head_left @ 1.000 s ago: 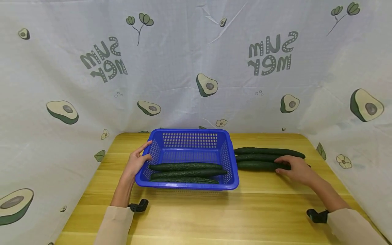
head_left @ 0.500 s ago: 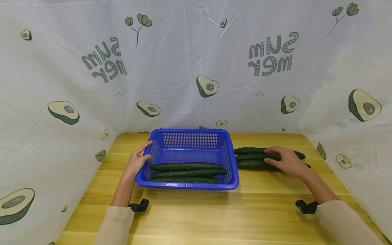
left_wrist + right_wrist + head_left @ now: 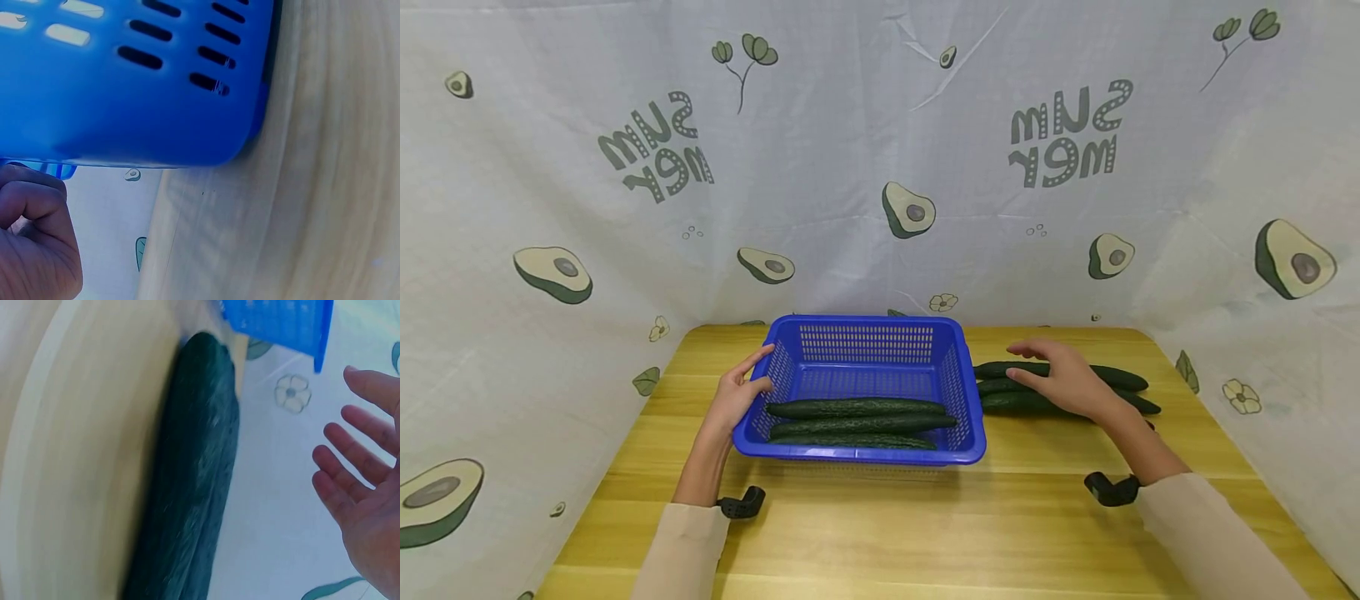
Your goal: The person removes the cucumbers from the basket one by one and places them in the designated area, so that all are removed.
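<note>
A blue plastic basket (image 3: 865, 456) stands on the table, its left rim gripped by my left hand (image 3: 733, 402), thumb inside. The left wrist view shows the basket's slotted side (image 3: 125, 112) and the curled fingers (image 3: 37, 206) at its rim. Three dark green cucumbers (image 3: 857, 423) lie side by side in the basket's near part. Three more cucumbers (image 3: 1120, 377) lie on the table to the right. Over these hovers my right hand (image 3: 1063, 379), holding nothing. Its fingers are spread apart in the right wrist view, beside the cucumbers (image 3: 187, 462).
The wooden table (image 3: 887, 533) has its back edge against a white curtain (image 3: 827, 167) printed with avocados. More of this curtain hangs at both sides. A black wrist device (image 3: 1112, 489) sits at my right cuff, another (image 3: 742, 503) at my left.
My right hand has moved left along the cucumbers on the table, toward the basket, and lifted a little. The left hand and the basket have stayed still.
</note>
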Demonstrator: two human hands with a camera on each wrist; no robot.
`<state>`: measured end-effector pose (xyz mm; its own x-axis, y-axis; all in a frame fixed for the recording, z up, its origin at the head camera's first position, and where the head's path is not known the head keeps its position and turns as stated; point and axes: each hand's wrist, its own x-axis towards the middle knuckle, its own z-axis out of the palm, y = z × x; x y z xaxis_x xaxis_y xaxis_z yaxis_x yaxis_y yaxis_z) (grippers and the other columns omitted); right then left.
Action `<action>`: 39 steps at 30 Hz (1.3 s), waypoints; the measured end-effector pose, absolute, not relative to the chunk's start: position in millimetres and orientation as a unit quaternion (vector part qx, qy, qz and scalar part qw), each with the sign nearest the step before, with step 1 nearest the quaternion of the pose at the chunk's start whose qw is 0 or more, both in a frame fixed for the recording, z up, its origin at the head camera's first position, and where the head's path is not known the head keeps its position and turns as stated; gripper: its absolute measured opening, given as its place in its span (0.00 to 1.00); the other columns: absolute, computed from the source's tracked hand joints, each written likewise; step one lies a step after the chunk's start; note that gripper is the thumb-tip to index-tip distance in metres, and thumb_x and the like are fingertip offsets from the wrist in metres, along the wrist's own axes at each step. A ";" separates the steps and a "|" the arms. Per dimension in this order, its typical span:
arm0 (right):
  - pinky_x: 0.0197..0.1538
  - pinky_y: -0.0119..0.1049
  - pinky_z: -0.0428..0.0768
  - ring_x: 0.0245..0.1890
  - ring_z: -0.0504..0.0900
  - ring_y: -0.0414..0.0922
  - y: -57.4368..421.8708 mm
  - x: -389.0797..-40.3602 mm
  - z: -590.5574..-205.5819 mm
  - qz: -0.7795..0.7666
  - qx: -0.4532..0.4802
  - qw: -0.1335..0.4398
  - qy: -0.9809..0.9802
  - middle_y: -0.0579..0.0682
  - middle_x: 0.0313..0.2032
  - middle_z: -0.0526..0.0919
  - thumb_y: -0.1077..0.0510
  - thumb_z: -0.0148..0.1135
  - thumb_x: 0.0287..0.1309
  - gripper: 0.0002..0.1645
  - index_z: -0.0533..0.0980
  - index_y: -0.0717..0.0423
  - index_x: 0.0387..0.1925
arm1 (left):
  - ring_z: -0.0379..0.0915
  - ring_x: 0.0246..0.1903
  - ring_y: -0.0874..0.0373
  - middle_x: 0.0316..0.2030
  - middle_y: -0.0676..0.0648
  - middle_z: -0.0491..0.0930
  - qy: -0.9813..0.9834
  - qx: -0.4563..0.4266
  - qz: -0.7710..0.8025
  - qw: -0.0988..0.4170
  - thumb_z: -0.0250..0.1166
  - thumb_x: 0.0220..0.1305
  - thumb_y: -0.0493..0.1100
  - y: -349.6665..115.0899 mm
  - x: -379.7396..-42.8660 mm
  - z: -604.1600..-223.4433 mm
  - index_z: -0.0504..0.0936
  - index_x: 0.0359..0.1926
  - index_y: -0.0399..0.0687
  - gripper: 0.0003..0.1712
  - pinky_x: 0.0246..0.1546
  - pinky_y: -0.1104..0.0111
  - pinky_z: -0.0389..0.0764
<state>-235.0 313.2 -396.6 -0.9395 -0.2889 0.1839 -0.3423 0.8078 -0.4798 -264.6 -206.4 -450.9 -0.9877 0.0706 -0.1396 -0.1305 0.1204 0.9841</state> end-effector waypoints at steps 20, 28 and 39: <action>0.65 0.61 0.76 0.62 0.78 0.61 244.3 -246.1 -383.2 0.314 0.224 0.045 -0.921 0.61 0.62 0.80 0.49 0.65 0.69 0.30 0.75 0.60 0.66 | 0.83 0.44 0.48 0.67 0.30 0.72 0.748 -0.022 0.660 0.066 0.60 0.66 0.34 -205.5 -261.6 -451.4 0.67 0.77 0.67 0.41 0.36 0.62 0.86; 0.62 0.57 0.79 0.59 0.80 0.58 208.6 -248.0 -381.1 0.313 0.265 0.030 -0.912 0.58 0.61 0.81 0.48 0.66 0.68 0.30 0.75 0.58 0.66 | 0.84 0.41 0.46 0.64 0.29 0.75 0.750 -0.020 0.658 0.066 0.60 0.65 0.34 -203.8 -262.0 -451.6 0.68 0.76 0.68 0.41 0.35 0.61 0.87; 0.66 0.56 0.76 0.62 0.78 0.59 167.7 -257.5 -385.1 0.336 0.291 -0.034 -0.895 0.59 0.63 0.79 0.50 0.65 0.69 0.31 0.73 0.60 0.67 | 0.80 0.41 0.52 0.70 0.34 0.70 0.747 -0.026 0.660 0.072 0.60 0.65 0.34 -203.5 -261.1 -450.1 0.68 0.76 0.68 0.41 0.35 0.65 0.84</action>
<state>-257.5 167.7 -385.1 -0.8284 -0.5436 0.1351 -0.4981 0.6045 -0.6217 -261.1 -203.5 -450.1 -0.9883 0.0568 -0.1417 -0.1336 0.1269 0.9829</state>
